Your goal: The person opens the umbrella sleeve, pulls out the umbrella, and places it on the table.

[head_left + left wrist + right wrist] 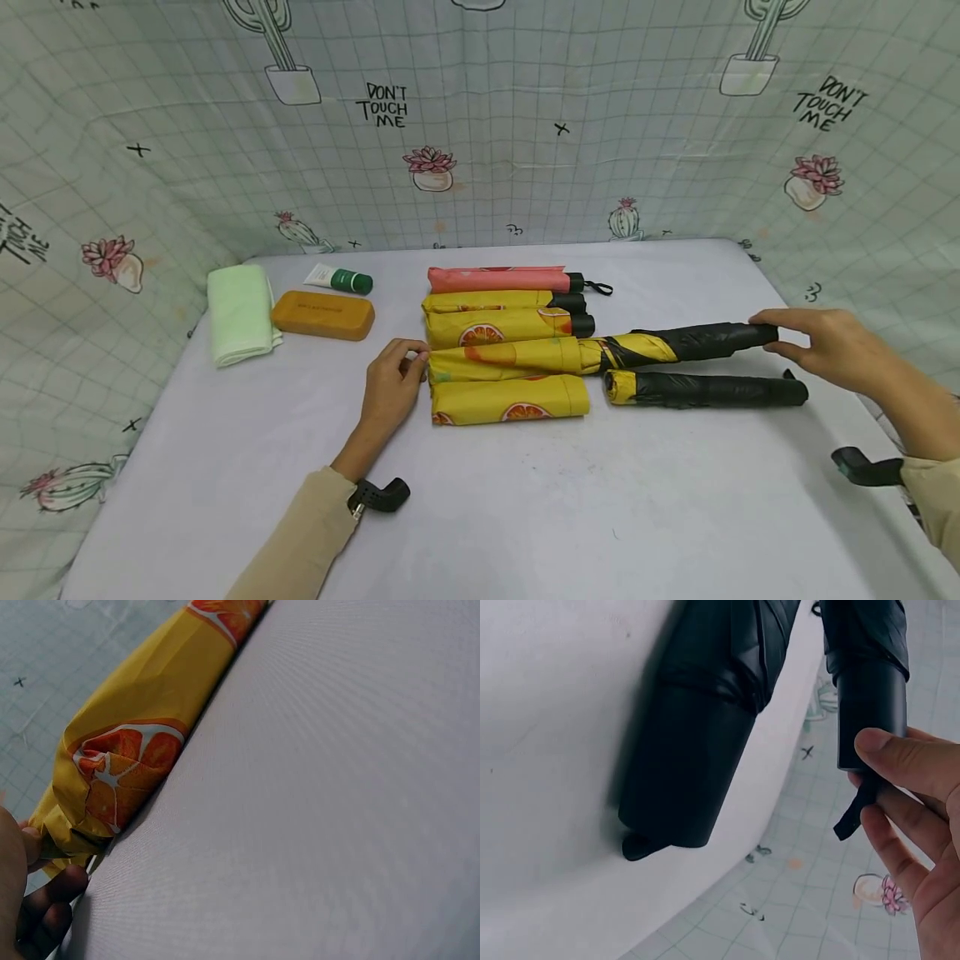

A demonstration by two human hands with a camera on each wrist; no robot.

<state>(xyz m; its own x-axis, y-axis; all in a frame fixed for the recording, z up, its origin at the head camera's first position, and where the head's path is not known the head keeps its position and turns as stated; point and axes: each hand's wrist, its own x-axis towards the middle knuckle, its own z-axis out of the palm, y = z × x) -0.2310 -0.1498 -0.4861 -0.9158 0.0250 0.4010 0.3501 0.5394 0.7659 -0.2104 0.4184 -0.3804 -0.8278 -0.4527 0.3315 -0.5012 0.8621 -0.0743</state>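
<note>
Both sleeves, beige, come in from the bottom edge of the head view, and the two hands are wide apart on the white table [525, 500]. Left hand [393, 387] pinches the end of the yellow sleeve [506, 357], which has orange slices printed on it; in the left wrist view the cloth is crumpled at this end between the fingertips [45, 847]. Right hand [817, 342] holds the black handle end of the half-covered umbrella [690, 342], thumb and fingers [900, 761] curled around it, with a short black strap hanging just below. This umbrella lies across the middle of the table, its black folded canopy with a yellow edge coming out of the sleeve. Just in front of it lies a bare black umbrella [705, 389], and beside that an empty-looking yellow cover [510, 400]. Behind are two more yellow umbrellas [502, 312] and a pink one [498, 279]. On the left lie a brown case [322, 315], a green towel [238, 312] and a small tube [339, 278].
</note>
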